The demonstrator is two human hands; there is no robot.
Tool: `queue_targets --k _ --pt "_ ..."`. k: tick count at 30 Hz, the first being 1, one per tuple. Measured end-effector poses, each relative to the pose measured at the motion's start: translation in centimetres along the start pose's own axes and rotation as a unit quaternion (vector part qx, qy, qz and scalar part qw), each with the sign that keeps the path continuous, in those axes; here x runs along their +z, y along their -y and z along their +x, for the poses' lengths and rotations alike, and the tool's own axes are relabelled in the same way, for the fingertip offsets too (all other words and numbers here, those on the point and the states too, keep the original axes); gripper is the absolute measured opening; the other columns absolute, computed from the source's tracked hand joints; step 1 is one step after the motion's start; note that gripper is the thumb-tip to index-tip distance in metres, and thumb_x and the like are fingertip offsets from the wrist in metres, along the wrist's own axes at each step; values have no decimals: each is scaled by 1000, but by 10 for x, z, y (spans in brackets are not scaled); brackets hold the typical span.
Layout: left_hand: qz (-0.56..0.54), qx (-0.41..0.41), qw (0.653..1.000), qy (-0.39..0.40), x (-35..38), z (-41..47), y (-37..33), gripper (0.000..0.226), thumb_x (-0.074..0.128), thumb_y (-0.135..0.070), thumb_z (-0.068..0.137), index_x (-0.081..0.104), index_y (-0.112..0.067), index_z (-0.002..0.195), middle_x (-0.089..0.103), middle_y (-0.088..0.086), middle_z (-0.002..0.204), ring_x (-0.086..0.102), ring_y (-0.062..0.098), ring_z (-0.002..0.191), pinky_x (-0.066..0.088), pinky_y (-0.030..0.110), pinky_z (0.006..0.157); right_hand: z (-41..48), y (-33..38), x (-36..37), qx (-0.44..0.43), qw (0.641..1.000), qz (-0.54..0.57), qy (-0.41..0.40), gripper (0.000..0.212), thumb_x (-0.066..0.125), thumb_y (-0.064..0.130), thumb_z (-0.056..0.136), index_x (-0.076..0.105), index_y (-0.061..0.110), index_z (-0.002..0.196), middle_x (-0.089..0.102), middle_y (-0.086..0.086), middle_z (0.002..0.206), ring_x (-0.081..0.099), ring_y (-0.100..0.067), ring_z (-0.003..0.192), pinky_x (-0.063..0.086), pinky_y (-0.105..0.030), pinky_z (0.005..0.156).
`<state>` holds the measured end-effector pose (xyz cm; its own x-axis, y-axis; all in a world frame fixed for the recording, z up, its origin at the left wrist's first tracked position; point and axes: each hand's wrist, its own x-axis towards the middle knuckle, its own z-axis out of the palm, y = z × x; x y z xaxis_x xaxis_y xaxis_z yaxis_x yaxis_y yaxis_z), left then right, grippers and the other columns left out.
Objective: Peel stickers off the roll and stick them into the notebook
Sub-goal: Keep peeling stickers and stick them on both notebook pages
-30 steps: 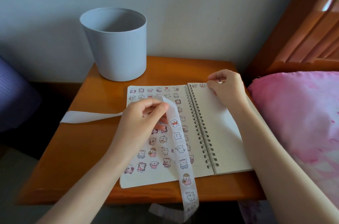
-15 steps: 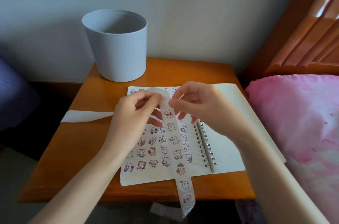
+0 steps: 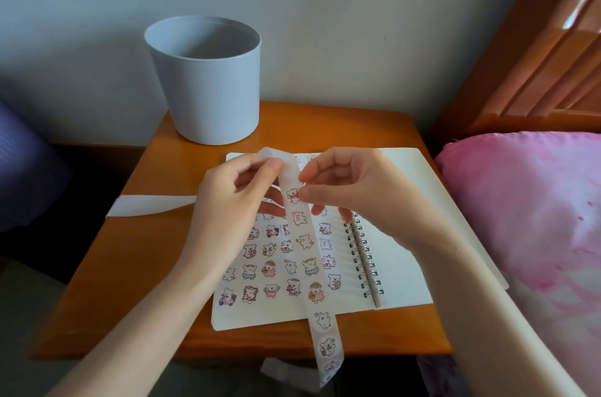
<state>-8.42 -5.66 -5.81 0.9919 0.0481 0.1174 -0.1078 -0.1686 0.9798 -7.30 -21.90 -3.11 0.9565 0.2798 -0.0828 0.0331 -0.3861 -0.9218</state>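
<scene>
While pinching the sticker strip (image 3: 300, 217) at its top fold with the left hand (image 3: 227, 201), nips the strip's 3 o'clock edge beside a bear sticker (image 3: 292, 195) between right hand (image 3: 357, 188) thumb and forefinger. Holds the strip above the open notebook (image 3: 393, 269), trailing toward 6 o'clock past the table (image 3: 136, 266) edge.

The single head-worn camera is looking forward and down from above the near edge of the orange wooden tabletop (image 3: 325, 126), facing the pale grey wall (image 3: 325, 6) behind it. It is sitting close: the left hand (image 3: 227, 198) and right hand (image 3: 354, 188) are filling the middle of the frame over the open white spiral-bound notebook (image 3: 403, 266), with both forearms entering from the bottom corners. The long white sticker strip (image 3: 322, 321) is running off toward the bottom edge. The wide lens is also taking in the pale grey round bucket (image 3: 208, 87) at the rear and the pink pillow (image 3: 527, 201) along the right edge.
</scene>
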Motion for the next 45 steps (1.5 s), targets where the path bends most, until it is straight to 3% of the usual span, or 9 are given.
queue_targets --k 3,8,13,17,23,28,33,40,45 --pt "-36 -40 999 7 1 0 0 25 49 -28 95 72 -19 90 74 -2 76 70 7 68 49 10 54 2 -3 0 -4 1000 10 -23 13 76 10 76 68 13 86 74 -6 79 62 -8 59 38 -8 46" --pt "-94 -94 989 62 0 0 0 19 56 -29 90 72 -19 92 76 1 83 72 14 78 57 22 71 4 -5 -2 -20 998 20 -55 10 75 10 77 71 15 85 73 -1 77 60 -8 58 37 -7 45" --pt "-90 -100 988 73 1 -2 -2 9 68 -19 82 70 -21 90 75 -4 81 72 10 76 50 9 60 6 -9 -3 -31 997 8 -67 10 76 12 76 73 16 85 73 2 75 62 -7 59 46 -11 55" --pt "-75 -83 991 76 1 -1 -1 11 69 -16 80 70 -17 90 75 -2 81 72 10 76 50 9 59 5 -9 -2 -46 996 -20 -70 9 76 13 77 72 18 83 73 2 76 63 -8 60 55 -20 64" --pt "-73 -74 992 65 3 -1 0 9 69 -16 80 70 -20 88 75 -6 79 72 7 74 50 8 59 6 -8 -1 -52 994 -53 -75 6 75 14 78 71 15 83 71 3 75 62 -7 60 53 -23 64" --pt "-76 -76 992 69 4 -1 2 14 59 -20 88 72 -16 94 75 0 81 72 12 76 54 14 64 6 -10 0 -58 989 -112 -76 5 73 20 79 69 23 79 67 12 78 58 -5 67 45 -10 59" --pt "-55 -80 994 57 5 0 4 13 60 -20 88 71 -15 93 75 -1 79 72 12 73 56 15 63 6 -9 -2 -68 979 -181 -64 8 70 34 80 63 36 77 58 19 94 55 -2 81 40 -8 63" --pt "-66 -106 991 41 7 -1 4 10 61 -18 88 71 -14 87 75 -2 76 72 11 70 54 13 61 7 -2 -16 -71 994 -60 -62 3 70 22 82 67 22 82 66 13 76 53 6 59 39 -6 52" --pt "-62 -103 992 47 8 -4 4 11 63 -16 86 74 -15 86 75 -2 75 71 10 70 55 14 62 22 -20 -53 5 984 7 -178 8 76 20 77 70 14 79 65 5 64 49 -3 53 30 -17 44"
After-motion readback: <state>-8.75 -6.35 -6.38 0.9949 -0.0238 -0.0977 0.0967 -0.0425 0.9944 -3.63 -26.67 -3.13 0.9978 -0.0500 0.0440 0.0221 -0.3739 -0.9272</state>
